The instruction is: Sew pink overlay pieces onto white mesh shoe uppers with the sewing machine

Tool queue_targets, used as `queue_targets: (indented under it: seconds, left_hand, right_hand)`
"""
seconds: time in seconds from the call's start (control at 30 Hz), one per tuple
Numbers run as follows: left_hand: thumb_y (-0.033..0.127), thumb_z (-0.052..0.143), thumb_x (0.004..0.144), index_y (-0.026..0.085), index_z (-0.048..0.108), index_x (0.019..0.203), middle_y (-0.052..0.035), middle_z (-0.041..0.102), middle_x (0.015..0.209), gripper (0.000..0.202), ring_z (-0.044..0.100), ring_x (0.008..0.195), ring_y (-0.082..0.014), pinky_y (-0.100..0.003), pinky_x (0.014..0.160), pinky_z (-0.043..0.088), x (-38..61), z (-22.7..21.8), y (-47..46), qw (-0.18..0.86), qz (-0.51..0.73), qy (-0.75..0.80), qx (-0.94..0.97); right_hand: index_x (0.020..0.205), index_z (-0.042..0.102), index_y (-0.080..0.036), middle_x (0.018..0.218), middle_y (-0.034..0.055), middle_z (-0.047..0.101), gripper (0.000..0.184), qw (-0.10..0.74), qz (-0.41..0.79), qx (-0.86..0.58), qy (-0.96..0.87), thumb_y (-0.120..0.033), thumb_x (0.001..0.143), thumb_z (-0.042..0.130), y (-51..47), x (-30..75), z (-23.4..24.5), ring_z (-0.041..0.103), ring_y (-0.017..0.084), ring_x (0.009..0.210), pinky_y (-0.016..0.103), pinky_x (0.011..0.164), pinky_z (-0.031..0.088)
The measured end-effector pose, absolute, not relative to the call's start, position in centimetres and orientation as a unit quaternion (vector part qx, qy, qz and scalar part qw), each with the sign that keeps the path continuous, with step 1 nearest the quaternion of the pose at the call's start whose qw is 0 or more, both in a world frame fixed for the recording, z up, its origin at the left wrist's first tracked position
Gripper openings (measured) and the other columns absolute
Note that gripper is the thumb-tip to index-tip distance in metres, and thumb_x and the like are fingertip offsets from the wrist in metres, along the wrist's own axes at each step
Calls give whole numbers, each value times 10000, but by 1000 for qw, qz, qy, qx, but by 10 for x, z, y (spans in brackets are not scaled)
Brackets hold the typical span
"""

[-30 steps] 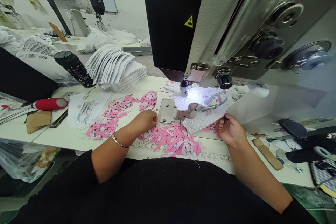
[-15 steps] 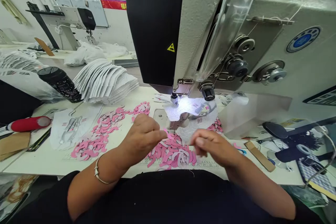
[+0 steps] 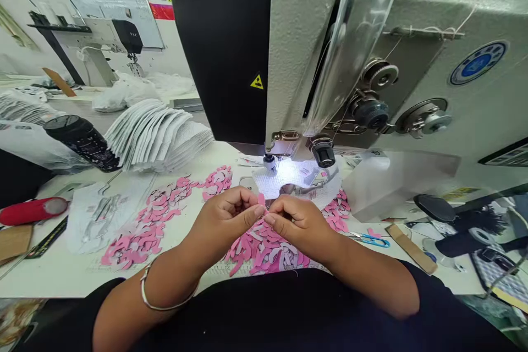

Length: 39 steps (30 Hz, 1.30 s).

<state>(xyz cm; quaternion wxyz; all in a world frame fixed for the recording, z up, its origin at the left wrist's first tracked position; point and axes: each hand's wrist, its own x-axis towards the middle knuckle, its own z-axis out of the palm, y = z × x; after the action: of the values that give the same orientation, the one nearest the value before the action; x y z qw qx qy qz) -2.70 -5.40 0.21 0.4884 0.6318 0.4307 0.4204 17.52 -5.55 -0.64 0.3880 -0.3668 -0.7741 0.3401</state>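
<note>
Between my two hands is a small pink fabric piece (image 3: 262,199), pinched at the fingertips. My left hand (image 3: 231,213) has thumb and forefinger closed on it from the left. From the right, my right hand (image 3: 297,223) pinches its lower end, fingers curled. Under both hands spreads a heap of pink curved fabric pieces (image 3: 264,250), some showing a pale back side. Just beyond, a white printed fabric panel (image 3: 305,174) lies beneath the lit needle area of the sewing machine (image 3: 303,55).
More pink pieces (image 3: 160,201) lie to the left. A fanned stack of white panels (image 3: 157,135) stands behind them, beside a black bottle (image 3: 82,143). Blue-handled scissors (image 3: 373,240) and a brown strip (image 3: 411,249) lie right. A red-handled tool (image 3: 33,210) is far left.
My right hand has moved left to meet my left hand, and both now pinch the pink piece. The blue scissors show more fully. The view has shifted slightly.
</note>
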Motion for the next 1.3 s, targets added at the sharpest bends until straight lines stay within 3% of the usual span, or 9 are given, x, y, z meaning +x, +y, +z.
queue_targets:
  seconds: [0.17, 0.23, 0.33, 0.5, 0.57, 1.0, 1.3]
  left_hand:
    - [390, 750, 778, 208, 710, 799, -51, 660, 912, 188, 601, 892, -212, -328, 786, 470, -25, 17, -23, 429, 449, 464, 632]
    - [393, 763, 758, 204, 717, 749, -72, 659, 1054, 195, 597, 1026, -242, -351, 880, 451, -22, 18, -10, 404, 449, 471, 643]
    - [367, 774, 740, 201, 700, 696, -67, 643, 1140, 187, 574, 1104, -245, -349, 932, 420, -15, 14, 4, 413, 431, 466, 654]
    - [352, 755, 756, 205, 626, 738, 1, 614, 814, 197, 555, 758, -153, -303, 743, 429, -11, 4, 9, 493, 414, 448, 620]
    - [352, 749, 763, 203, 609, 737, 14, 582, 767, 206, 528, 711, -139, -288, 700, 415, -11, 1, 9, 503, 409, 447, 617]
    - [421, 726, 771, 206, 610, 738, 19, 552, 673, 247, 450, 588, -122, -261, 561, 338, -7, 0, 7, 446, 391, 490, 639]
    - [409, 754, 775, 200, 602, 750, 8, 570, 700, 259, 521, 641, -136, -259, 593, 385, -5, -8, -6, 538, 424, 451, 572]
  right_hand:
    - [934, 624, -183, 901, 62, 683, 27, 493, -55, -329, -804, -196, 912, 614, -41, 188, -11, 623, 199, 866, 370, 810, 496]
    - [1022, 615, -174, 1042, 111, 679, 136, 483, -112, -352, -794, -151, 888, 620, -33, 192, -17, 621, 243, 994, 435, 895, 502]
    - [1080, 589, -185, 1131, 118, 672, 213, 457, -115, -358, -806, -125, 878, 622, -23, 194, -26, 620, 257, 1068, 468, 948, 502]
    - [1070, 574, -195, 1102, 102, 691, 249, 481, -129, -345, -796, -102, 855, 657, -17, 192, -35, 642, 244, 1058, 462, 948, 520]
    - [1070, 571, -203, 1095, 97, 693, 252, 484, -137, -347, -792, -109, 856, 664, -16, 191, -37, 644, 242, 1053, 467, 952, 519]
    - [1046, 656, -278, 1106, 63, 648, 269, 470, -172, -343, -795, -98, 846, 662, -16, 187, -43, 621, 223, 972, 460, 869, 471]
    - [1040, 667, -277, 1125, 54, 614, 280, 482, -136, -308, -809, -78, 843, 667, -16, 192, -49, 592, 230, 1036, 478, 910, 447]
